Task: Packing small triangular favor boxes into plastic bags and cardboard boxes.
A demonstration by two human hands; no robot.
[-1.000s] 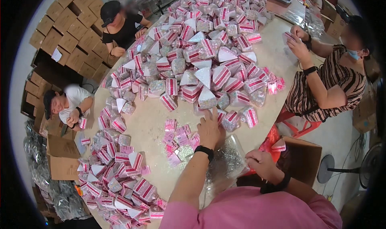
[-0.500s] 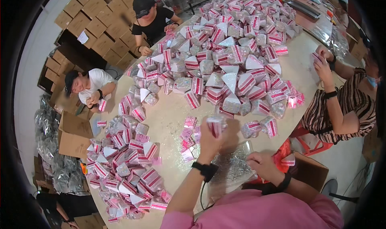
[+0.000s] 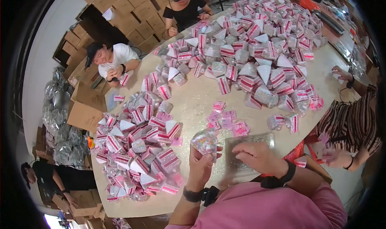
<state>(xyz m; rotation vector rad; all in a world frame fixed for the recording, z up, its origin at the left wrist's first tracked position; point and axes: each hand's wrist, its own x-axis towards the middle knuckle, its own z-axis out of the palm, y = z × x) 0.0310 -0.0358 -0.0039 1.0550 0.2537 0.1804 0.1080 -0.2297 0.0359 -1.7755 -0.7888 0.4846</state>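
Observation:
My left hand (image 3: 200, 166) is closed around a wrapped cake-slice-shaped piece (image 3: 204, 140), lifted above the table. Its speckled, sprinkle-like face is turned up, under clear shiny film. My right hand (image 3: 259, 156) is a little to the right, over a shallow clear tray (image 3: 270, 138) that holds glittery clear material. Its fingers are curled together, and whatever they may hold is hidden. Just beyond both hands lie several small pink printed cards (image 3: 227, 118). Two wrapped slices (image 3: 276, 122) sit past the tray, to the right.
A big heap of wrapped slices (image 3: 249, 56) covers the far table; a smaller heap (image 3: 138, 148) lies left. Two capped people sit across, and another person in striped clothes (image 3: 350, 124) is at right. Cardboard boxes (image 3: 86, 112) stand at left. An open box is near my right elbow.
My left hand has drawn nearer with the slice and turned its speckled face up. My right hand has moved over the tray. The view has swung left; the striped person's hands have lowered.

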